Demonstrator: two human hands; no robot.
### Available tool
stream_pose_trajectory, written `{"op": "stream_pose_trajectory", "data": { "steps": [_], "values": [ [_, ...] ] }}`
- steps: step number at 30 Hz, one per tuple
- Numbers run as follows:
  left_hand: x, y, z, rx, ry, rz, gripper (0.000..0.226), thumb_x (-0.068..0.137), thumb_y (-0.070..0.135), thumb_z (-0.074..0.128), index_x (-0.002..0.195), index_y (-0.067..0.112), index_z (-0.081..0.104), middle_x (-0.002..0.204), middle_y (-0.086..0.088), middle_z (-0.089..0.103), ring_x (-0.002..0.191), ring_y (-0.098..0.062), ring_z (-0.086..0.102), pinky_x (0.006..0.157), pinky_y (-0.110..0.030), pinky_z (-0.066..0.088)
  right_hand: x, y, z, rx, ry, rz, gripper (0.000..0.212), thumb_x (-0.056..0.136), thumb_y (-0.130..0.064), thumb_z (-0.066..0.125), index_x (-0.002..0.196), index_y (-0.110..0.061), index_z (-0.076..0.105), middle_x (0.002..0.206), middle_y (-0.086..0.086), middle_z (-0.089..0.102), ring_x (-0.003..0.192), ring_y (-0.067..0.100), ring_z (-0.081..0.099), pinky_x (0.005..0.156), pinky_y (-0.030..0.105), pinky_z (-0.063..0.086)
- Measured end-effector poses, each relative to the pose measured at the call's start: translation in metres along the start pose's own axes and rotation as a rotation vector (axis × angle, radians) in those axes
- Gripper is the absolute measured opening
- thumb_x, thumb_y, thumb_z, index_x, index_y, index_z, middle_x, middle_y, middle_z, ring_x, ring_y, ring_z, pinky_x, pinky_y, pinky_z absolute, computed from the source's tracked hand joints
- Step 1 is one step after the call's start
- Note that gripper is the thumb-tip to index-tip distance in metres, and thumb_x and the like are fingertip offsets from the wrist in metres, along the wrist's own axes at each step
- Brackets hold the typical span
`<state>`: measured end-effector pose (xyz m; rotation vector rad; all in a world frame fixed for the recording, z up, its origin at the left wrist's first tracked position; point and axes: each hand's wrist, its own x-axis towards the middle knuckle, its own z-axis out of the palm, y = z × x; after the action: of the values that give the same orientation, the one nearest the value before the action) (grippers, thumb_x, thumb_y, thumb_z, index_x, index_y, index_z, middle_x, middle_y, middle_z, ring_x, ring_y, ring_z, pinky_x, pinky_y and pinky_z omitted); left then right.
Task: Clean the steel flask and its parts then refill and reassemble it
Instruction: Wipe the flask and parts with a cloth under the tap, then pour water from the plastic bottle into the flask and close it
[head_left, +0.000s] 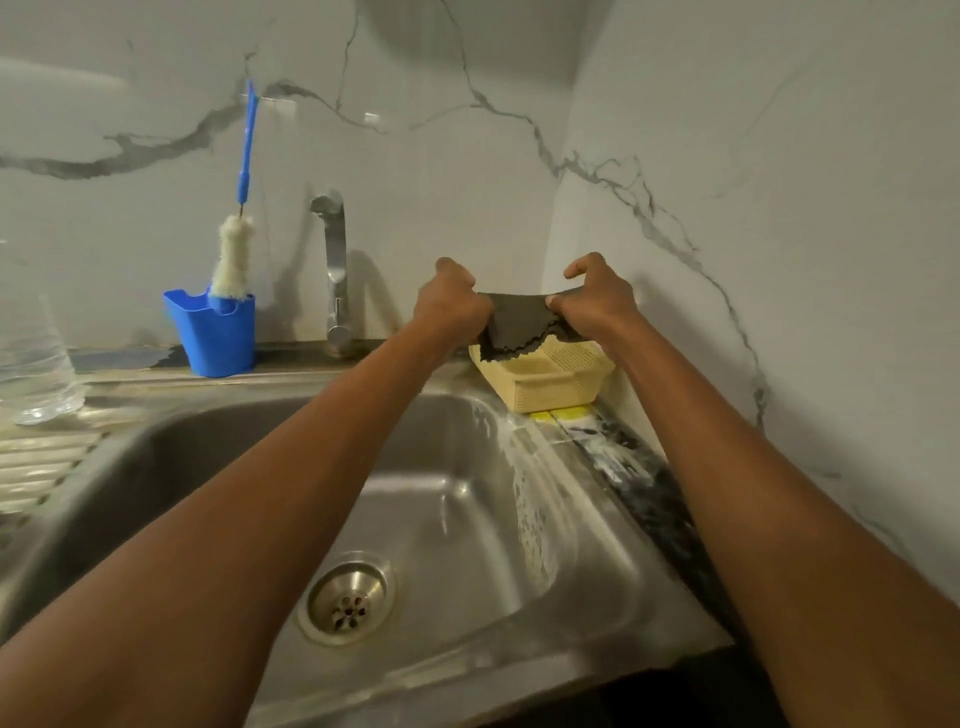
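Observation:
Both my hands hold a dark grey cloth (514, 325) stretched between them, above the far right corner of the sink. My left hand (452, 306) grips its left edge and my right hand (597, 301) pinches its right edge. The cloth hangs over a cream perforated basket (550, 382) that sits on the sink's back right rim. A bottle brush (236, 249) with a blue handle and white fluffy head stands in a blue holder (215, 332) at the back left. No flask is in view.
A steel sink (415, 493) with a drain (348, 597) fills the foreground, soap suds on its right wall. A steel tap (332, 265) rises at the back. A clear glass vessel (31, 364) stands on the left drainboard. Marble walls close the back and right.

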<state>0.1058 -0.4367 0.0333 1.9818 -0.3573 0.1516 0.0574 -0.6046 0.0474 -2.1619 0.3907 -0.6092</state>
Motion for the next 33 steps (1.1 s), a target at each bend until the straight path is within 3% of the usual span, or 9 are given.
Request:
{"op": "stream_pose_trajectory", "data": {
  "steps": [4, 7, 9, 11, 18, 22, 25, 30, 33],
  "values": [
    [0.026, -0.001, 0.024, 0.14, -0.016, 0.022, 0.014, 0.092, 0.003, 0.058, 0.089, 0.015, 0.052, 0.091, -0.008, 0.056, 0.093, -0.026, 0.063, 0.089, -0.05, 0.059, 0.033, 0.0, 0.007, -0.315, 0.018, -0.082, 0.031, 0.087, -0.005, 0.068, 0.118, -0.003, 0.064, 0.115, 0.02, 0.068, 0.1, 0.039, 0.071, 0.087, 0.052, 0.06],
    [0.04, -0.001, 0.034, 0.381, -0.109, 0.082, 0.022, 0.098, 0.024, 0.06, 0.113, 0.008, 0.054, 0.107, -0.011, 0.063, 0.099, -0.026, 0.062, 0.071, -0.035, 0.051, 0.044, 0.003, 0.012, -0.583, 0.019, -0.144, 0.023, 0.092, -0.017, 0.069, 0.111, -0.005, 0.065, 0.11, 0.013, 0.069, 0.094, 0.031, 0.068, 0.075, 0.036, 0.057],
    [0.047, -0.004, 0.037, 0.537, -0.125, 0.13, 0.032, 0.101, 0.033, 0.057, 0.122, 0.01, 0.051, 0.105, -0.006, 0.06, 0.094, -0.022, 0.058, 0.073, -0.031, 0.046, 0.051, 0.01, 0.018, -0.739, 0.062, -0.19, 0.014, 0.094, -0.022, 0.067, 0.09, -0.011, 0.061, 0.102, 0.009, 0.068, 0.079, 0.023, 0.061, 0.059, 0.027, 0.041],
    [0.051, -0.005, 0.04, 0.617, -0.101, 0.146, 0.031, 0.101, 0.034, 0.056, 0.122, 0.01, 0.054, 0.095, -0.002, 0.06, 0.084, -0.018, 0.058, 0.07, -0.03, 0.046, 0.055, 0.015, 0.022, -0.794, 0.114, -0.195, 0.029, 0.095, -0.018, 0.065, 0.072, -0.014, 0.047, 0.087, 0.007, 0.062, 0.071, 0.021, 0.054, 0.056, 0.027, 0.033],
    [0.038, -0.001, 0.027, 0.644, -0.115, 0.133, 0.017, 0.1, 0.029, 0.059, 0.102, 0.015, 0.051, 0.081, 0.002, 0.052, 0.072, -0.013, 0.052, 0.058, -0.025, 0.036, 0.038, 0.005, 0.026, -0.73, 0.119, -0.203, 0.028, 0.091, -0.016, 0.064, 0.068, -0.014, 0.048, 0.073, 0.004, 0.053, 0.067, 0.023, 0.054, 0.054, 0.026, 0.033],
    [0.016, 0.002, 0.007, 0.645, -0.131, 0.11, 0.018, 0.1, 0.028, 0.057, 0.109, 0.014, 0.052, 0.088, 0.0, 0.052, 0.088, -0.02, 0.056, 0.067, -0.029, 0.039, 0.013, -0.011, 0.028, -0.66, 0.085, -0.196, 0.019, 0.09, -0.016, 0.063, 0.073, -0.011, 0.057, 0.073, 0.005, 0.057, 0.073, 0.027, 0.062, 0.05, 0.024, 0.03],
    [-0.007, 0.002, -0.013, 0.637, -0.14, 0.093, 0.023, 0.1, 0.027, 0.057, 0.115, 0.01, 0.056, 0.083, 0.001, 0.051, 0.087, -0.02, 0.053, 0.058, -0.024, 0.035, -0.014, -0.029, 0.03, -0.583, 0.041, -0.208, 0.017, 0.091, -0.021, 0.063, 0.079, -0.009, 0.063, 0.072, 0.004, 0.06, 0.071, 0.025, 0.063, 0.053, 0.025, 0.035],
    [-0.057, -0.006, -0.052, 0.654, -0.149, 0.014, 0.042, 0.1, 0.036, 0.054, 0.131, 0.008, 0.056, 0.129, -0.011, 0.062, 0.115, -0.031, 0.058, 0.085, -0.036, 0.044, -0.068, -0.052, 0.037, -0.488, -0.079, -0.183, 0.021, 0.09, -0.025, 0.064, 0.079, -0.008, 0.07, 0.074, 0.005, 0.067, 0.068, 0.023, 0.064, 0.057, 0.027, 0.046],
    [-0.097, -0.011, -0.093, 0.658, -0.103, -0.042, 0.043, 0.099, 0.04, 0.055, 0.129, 0.011, 0.059, 0.131, -0.012, 0.062, 0.118, -0.031, 0.058, 0.089, -0.04, 0.046, -0.112, -0.076, 0.051, -0.387, -0.182, -0.198, 0.02, 0.085, -0.027, 0.066, 0.077, -0.011, 0.075, 0.074, 0.008, 0.073, 0.073, 0.028, 0.072, 0.074, 0.038, 0.061]
  ]
}}
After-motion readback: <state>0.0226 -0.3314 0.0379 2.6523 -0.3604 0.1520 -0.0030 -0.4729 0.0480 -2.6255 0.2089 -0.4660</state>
